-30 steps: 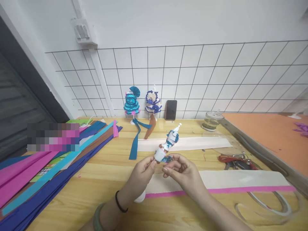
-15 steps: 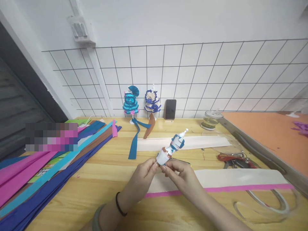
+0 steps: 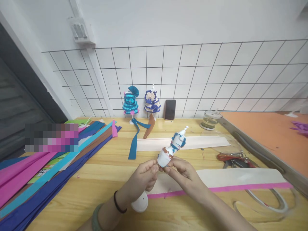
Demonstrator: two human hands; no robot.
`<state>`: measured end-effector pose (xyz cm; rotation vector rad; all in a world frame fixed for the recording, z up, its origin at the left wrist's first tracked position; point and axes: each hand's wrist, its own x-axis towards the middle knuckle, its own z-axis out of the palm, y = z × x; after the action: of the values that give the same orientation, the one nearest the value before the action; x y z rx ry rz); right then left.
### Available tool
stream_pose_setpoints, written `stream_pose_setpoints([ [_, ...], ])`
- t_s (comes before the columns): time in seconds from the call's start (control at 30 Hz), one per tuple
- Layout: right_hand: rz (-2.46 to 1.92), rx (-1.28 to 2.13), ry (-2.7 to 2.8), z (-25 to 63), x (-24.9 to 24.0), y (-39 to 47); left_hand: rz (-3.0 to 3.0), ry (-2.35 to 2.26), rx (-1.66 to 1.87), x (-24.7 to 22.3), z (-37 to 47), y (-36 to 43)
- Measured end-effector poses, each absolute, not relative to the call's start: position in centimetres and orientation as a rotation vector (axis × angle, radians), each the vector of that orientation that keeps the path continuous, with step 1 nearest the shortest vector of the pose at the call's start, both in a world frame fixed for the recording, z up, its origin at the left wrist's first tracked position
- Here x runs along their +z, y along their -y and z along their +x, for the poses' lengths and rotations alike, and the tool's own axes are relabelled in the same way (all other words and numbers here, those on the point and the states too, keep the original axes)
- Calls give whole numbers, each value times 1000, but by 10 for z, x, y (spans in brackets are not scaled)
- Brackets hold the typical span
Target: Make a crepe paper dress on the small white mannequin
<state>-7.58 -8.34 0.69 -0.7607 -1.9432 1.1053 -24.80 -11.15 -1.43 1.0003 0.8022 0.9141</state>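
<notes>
A small white dress form (image 3: 165, 158), patched with blue and brown crepe paper, is tilted up to the right between my hands. Its thin white tip points away from me, and a round white base (image 3: 140, 203) shows below my left wrist. My left hand (image 3: 145, 173) pinches the form near its lower end, thumb against fingers. Curled around the same end, my right hand (image 3: 181, 173) has its fingertips on the lower edge of the white body. Beneath them lies a cream paper strip with a pink border (image 3: 240, 179).
Two decorated forms, one turquoise (image 3: 130, 102) and one cream and purple (image 3: 152, 102), stand by the wall beside a phone (image 3: 170, 109). Long crepe strips (image 3: 60, 170) cover the left. Keys (image 3: 237, 160), a tape roll (image 3: 276, 205) and a glass jar (image 3: 211, 120) sit right.
The dress form has shifted slightly right and turned in my hands. Its round white base now shows under my left hand, where it was hidden before.
</notes>
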Motion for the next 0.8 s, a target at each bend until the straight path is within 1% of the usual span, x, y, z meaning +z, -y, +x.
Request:
stream_pose_setpoints([
  [0.2,-746,1020,1989,-77,7,83,1069,-838,933,-15,-246,114],
  [0.4,-883,818,2040,-85,5,90,1312,-1058,1173,-4,-233,121],
  [0.53,-841,772,2072,-89,6,96,1366,-1112,1243,1,-229,123],
  [0.67,-728,776,2075,-90,8,100,1227,-1188,1215,-3,-235,118],
  [0.8,-622,822,2119,-89,8,102,975,-1058,1188,-7,-244,112],
])
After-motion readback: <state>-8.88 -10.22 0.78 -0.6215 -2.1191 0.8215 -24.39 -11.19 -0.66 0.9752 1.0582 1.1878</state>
